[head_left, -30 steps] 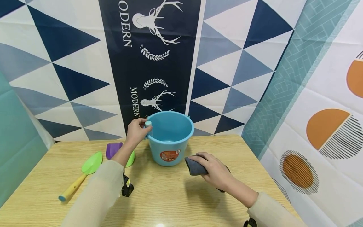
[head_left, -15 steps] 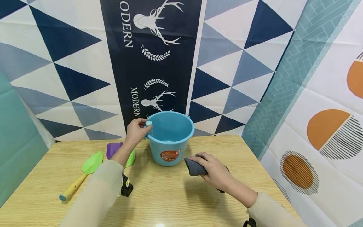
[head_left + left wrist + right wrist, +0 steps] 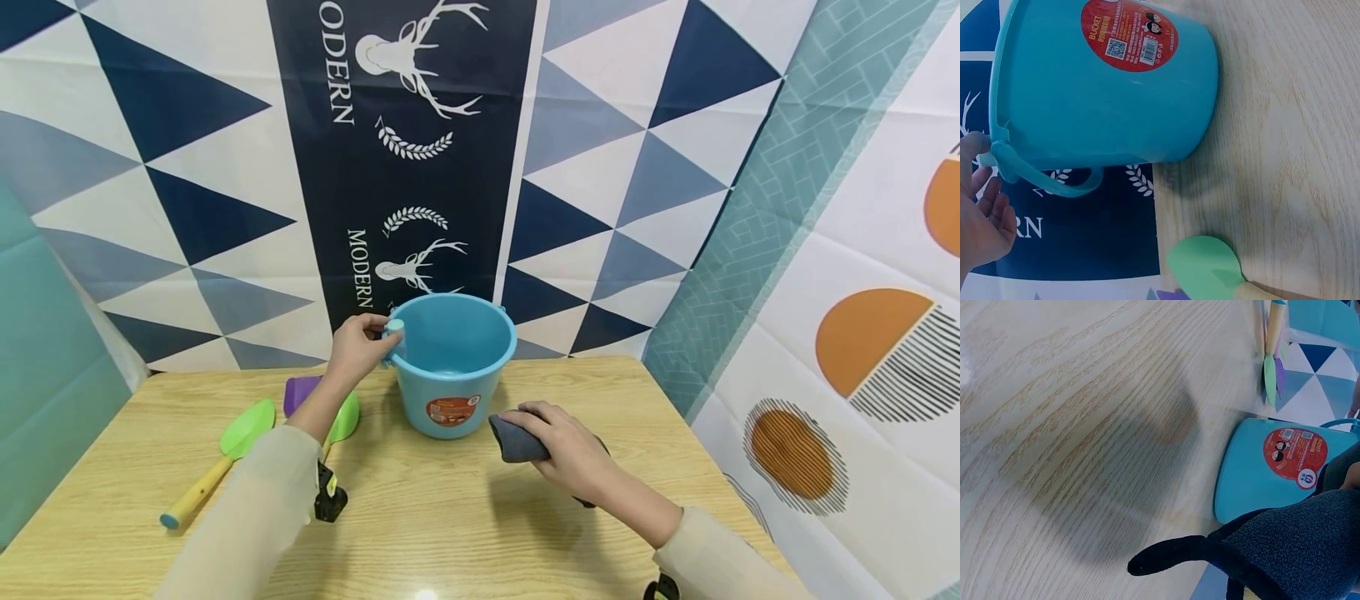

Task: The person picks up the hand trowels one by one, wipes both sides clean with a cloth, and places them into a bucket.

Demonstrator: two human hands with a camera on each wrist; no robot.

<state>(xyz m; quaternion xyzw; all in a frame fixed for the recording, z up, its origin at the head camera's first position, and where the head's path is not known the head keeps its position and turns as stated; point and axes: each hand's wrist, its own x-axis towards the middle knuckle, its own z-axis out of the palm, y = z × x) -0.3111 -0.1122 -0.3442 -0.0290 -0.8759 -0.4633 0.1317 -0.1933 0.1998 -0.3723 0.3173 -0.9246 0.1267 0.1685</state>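
My left hand is at the left rim of a light-blue plastic bucket. Thumb and fingertips pinch a small pale-blue cylinder there. In the left wrist view, the bucket's handle hangs down along the outer wall, and part of the cylinder is covered by the thumb. My right hand grips a folded dark-grey cloth above the table, to the right of the bucket. Seen from the right wrist, the fuzzy cloth has black edging, and most of that hand is hidden.
Left on the wooden table lies a green trowel with a yellow handle. A purple tool and a second green trowel are partly behind my left forearm. Patterned cloth hangs behind the table.
Both hands keep their holds and the bucket stays put. The view shifts very slightly, and the left forearm uncovers a little more of the second green trowel.
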